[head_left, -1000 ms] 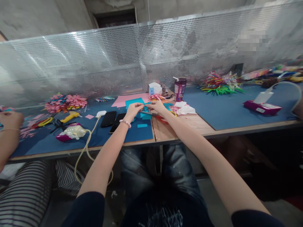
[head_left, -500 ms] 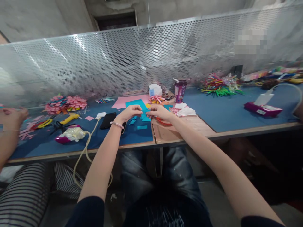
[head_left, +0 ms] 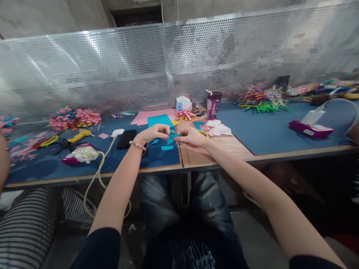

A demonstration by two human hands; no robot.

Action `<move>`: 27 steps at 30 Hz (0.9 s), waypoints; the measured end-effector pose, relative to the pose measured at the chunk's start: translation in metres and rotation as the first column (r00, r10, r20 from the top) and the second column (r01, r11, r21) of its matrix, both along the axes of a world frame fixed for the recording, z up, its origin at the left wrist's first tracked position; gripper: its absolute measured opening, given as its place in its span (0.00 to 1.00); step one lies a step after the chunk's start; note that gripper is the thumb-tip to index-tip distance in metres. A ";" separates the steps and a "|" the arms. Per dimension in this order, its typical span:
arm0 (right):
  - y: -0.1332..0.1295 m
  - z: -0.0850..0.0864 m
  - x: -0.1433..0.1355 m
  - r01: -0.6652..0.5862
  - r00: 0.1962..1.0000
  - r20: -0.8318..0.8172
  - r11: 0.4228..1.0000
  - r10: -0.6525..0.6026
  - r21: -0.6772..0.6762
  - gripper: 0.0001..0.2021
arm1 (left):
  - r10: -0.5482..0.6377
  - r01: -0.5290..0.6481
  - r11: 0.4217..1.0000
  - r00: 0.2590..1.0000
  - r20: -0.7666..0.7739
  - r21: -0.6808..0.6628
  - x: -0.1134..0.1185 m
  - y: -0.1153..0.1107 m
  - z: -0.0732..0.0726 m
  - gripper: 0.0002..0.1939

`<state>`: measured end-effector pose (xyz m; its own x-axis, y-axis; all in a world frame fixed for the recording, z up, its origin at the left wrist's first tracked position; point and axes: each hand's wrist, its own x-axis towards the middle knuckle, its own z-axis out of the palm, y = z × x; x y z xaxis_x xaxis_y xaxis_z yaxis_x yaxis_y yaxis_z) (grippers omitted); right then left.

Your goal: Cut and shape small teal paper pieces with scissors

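My left hand [head_left: 157,133], with a beaded bracelet on its wrist, is closed in a pinch on a small piece of blue paper [head_left: 170,139]. Just opposite, my right hand [head_left: 193,136] is closed around scissors [head_left: 203,133]; a yellow handle shows behind the fingers and a grey blade points toward the left hand at the paper. My fingers hide much of both. Below, a blue paper strip [head_left: 167,148] lies on the table, with small blue scraps [head_left: 155,141] beside the left hand. A larger blue sheet [head_left: 160,120] lies beyond the hands.
Left stand a black phone [head_left: 126,139], a white plug [head_left: 117,132] with its cable, a yellow glue gun [head_left: 80,136] and pink paper clusters [head_left: 75,118]. Rightward are a purple cup [head_left: 213,106], crumpled tissue [head_left: 220,129] and a purple box [head_left: 310,129]. A perforated metal screen [head_left: 134,71] runs behind.
The scissors, lying under my right hand before, are now in it, with the blade at the blue paper. The neighbour's hand at the far left has mostly left the view.
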<state>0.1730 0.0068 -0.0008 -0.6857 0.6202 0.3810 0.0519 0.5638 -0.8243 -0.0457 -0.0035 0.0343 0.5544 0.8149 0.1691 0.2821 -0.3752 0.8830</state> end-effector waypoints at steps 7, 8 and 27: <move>-0.003 0.002 -0.002 0.035 0.994 -0.100 0.999 -0.038 -0.030 0.15 | 0.034 -0.034 0.999 0.997 0.065 -0.010 -0.002 0.001 0.000 0.09; -0.004 0.002 -0.002 0.053 0.991 -0.120 0.998 -0.057 -0.035 0.16 | 0.042 -0.042 0.999 0.996 0.076 -0.009 -0.002 0.001 0.000 0.10; -0.006 0.004 -0.001 0.080 0.985 -0.147 0.996 -0.085 -0.045 0.14 | 0.039 -0.036 0.999 0.992 0.122 -0.028 -0.004 0.004 -0.004 0.08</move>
<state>0.1718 0.0011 0.0035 -0.5690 0.6887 0.4493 -0.0280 0.5298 -0.8476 -0.0500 0.0010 0.0302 0.4999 0.8396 0.2127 0.1850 -0.3434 0.9208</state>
